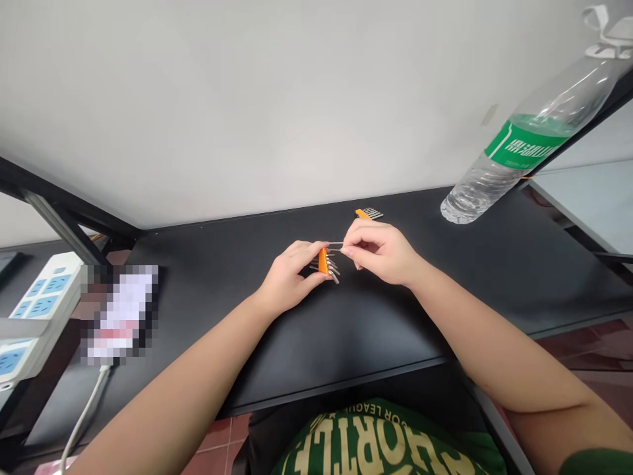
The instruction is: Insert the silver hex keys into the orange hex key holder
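From afar I see the left hand [289, 280] pinch the orange hex-key holder [323, 260] at twelve o'clock and the right hand [380, 251], at its three o'clock, pinch a thin key [336, 243], maybe to fit or free it, which calls for a straight, soft slide next.

The held orange holder [323, 261] looks plastic, its rods [335, 278] shiny metal, the black tabletop [277, 356] smooth and faintly glossy, the bottle [472, 188] clear, glossy plastic.

A black table [198, 264] carries a bottle [487, 181], orange holder [363, 214], blurred device [121, 307].
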Available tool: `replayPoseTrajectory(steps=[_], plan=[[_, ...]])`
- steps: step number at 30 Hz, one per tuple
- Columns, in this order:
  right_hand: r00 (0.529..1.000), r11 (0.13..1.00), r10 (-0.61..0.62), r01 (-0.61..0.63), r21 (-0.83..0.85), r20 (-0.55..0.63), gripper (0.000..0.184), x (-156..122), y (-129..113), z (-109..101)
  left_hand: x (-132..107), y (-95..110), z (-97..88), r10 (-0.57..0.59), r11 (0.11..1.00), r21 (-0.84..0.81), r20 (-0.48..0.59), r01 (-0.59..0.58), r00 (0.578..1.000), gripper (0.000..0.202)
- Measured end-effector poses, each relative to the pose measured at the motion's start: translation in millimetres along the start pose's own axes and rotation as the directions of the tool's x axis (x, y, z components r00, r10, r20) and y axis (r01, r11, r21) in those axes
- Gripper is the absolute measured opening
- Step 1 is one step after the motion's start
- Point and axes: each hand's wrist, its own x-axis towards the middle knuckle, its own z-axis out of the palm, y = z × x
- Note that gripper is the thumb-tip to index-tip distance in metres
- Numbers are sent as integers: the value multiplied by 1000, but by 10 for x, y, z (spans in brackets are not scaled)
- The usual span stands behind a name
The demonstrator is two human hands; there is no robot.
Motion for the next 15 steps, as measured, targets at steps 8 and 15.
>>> replayPoseTrajectory(steps=[8, 15], plan=[[999, 1000, -11, 11, 25, 30, 19, -3, 1, 1, -2, -7, 1, -9, 1000, -1, 0, 9, 1000, 53], [996, 996, -82, 81, 34, 32, 17, 5, 14, 15, -7, -8, 7, -9, 1000, 9, -2, 9, 1000, 53]])
